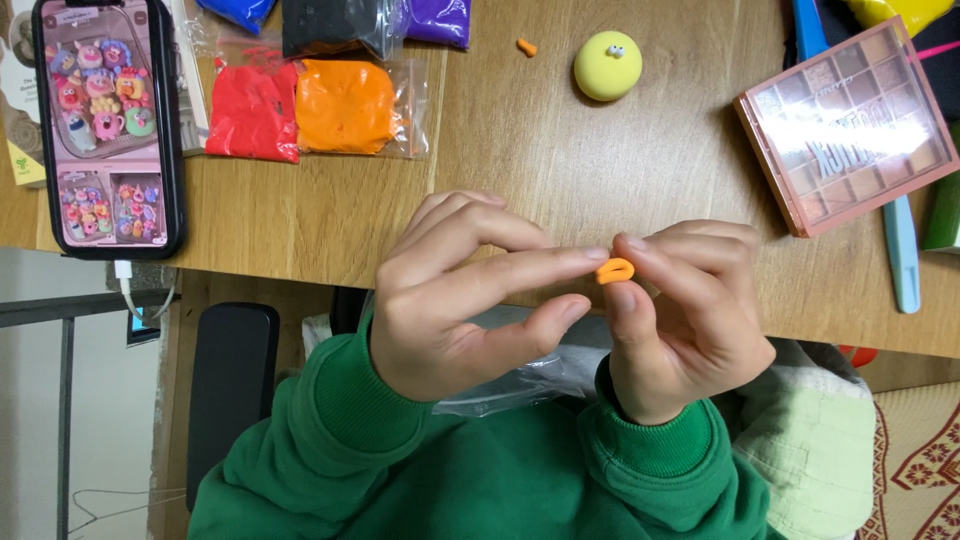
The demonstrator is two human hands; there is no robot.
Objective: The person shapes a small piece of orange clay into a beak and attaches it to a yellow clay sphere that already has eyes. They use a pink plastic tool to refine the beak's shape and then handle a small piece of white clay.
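So the small orange piece of soft modelling clay [615, 270] is a flattened oval with a dent or slit along its middle, kind of lip-shaped. Its long axis runs left to right across the view, roughly parallel to the near edge of the wooden table [600, 170], with one end tipped very slightly up on the right. It sits in the air just above that table edge, pinched between both hands.

The right hand [690, 320] grips it with thumb below and forefinger on top, closed on the clay. The left hand [460, 300] has its forefinger tip touching the clay's left end, thumb just under it, other fingers curled. Both wrists come out of ribbed green knit sweatshirt cuffs [650, 440].

Further up the table: a smooth matte yellow clay ball with two tiny eyes [607, 65], a tiny orange clay crumb [526, 46] near it, and clear zip bags of red clay [252, 112] and orange clay [345, 106], lumpy and soft looking. On the left lies a black-cased phone [108, 125] showing colourful clay figures. On the right a pink rectangular palette box [845, 125] with a shiny gridded lid, and a light blue plastic tool [903, 260] just beside it.
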